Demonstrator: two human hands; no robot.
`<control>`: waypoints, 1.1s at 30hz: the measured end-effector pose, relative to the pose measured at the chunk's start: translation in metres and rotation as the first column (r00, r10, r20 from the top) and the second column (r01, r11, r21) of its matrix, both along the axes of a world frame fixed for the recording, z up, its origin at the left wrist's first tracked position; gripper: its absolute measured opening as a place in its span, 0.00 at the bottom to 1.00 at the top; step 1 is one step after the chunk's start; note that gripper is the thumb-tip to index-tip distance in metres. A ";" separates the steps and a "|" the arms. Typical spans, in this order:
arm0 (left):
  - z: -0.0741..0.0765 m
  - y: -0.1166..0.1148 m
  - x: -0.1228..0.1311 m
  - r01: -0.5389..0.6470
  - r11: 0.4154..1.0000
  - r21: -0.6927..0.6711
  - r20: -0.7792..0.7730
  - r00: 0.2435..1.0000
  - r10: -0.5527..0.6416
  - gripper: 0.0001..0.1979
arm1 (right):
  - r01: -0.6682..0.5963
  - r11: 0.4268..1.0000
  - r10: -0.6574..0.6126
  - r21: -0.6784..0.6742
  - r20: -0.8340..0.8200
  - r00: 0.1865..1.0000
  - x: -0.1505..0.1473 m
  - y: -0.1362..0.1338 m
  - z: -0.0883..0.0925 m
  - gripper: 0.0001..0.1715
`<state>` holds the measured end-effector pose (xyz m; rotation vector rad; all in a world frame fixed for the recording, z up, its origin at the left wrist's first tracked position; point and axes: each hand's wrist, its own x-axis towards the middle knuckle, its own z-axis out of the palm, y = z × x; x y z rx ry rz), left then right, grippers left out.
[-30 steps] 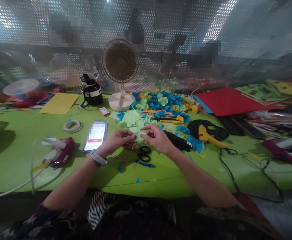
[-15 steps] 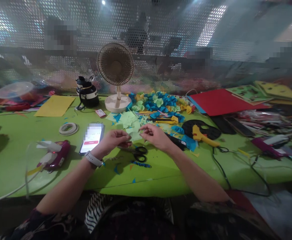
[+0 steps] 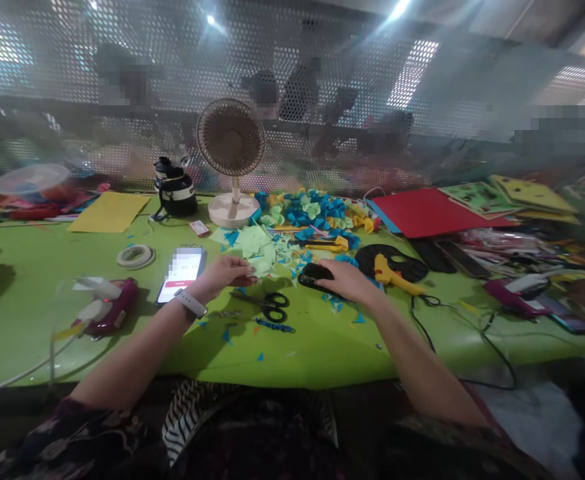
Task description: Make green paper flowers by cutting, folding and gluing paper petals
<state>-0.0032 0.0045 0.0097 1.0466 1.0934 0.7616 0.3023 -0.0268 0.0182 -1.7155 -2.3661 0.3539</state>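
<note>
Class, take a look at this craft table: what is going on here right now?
A person sits at a green table strewn with paper cuttings. The left hand pinches a small pale green paper piece near a phone. The right hand lies on a black object; whether it grips it is unclear. Black scissors lie between the hands, and paper flowers are piled behind.

The black object [image 3: 313, 273] is half hidden under the right hand [image 3: 351, 283]; grip cannot be judged. The scrap [image 3: 249, 274] pinched by the left hand [image 3: 225, 272] cannot be identified.
</note>
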 end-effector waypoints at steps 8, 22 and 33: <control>-0.008 0.010 0.043 0.048 0.999 -0.019 0.004 0.999 -0.048 0.09 | -0.270 0.959 0.248 -0.084 -0.212 0.945 -0.009 -0.002 0.006 0.20; -0.036 0.001 0.076 0.195 0.979 -0.067 -0.046 0.979 -0.198 0.09 | -0.178 0.984 0.173 -0.002 -0.220 0.960 -0.005 -0.011 -0.006 0.22; -0.038 0.000 0.080 0.325 0.943 -0.070 -0.014 0.945 -0.327 0.08 | -0.151 0.985 0.126 -0.080 -0.255 0.959 -0.010 -0.012 0.006 0.29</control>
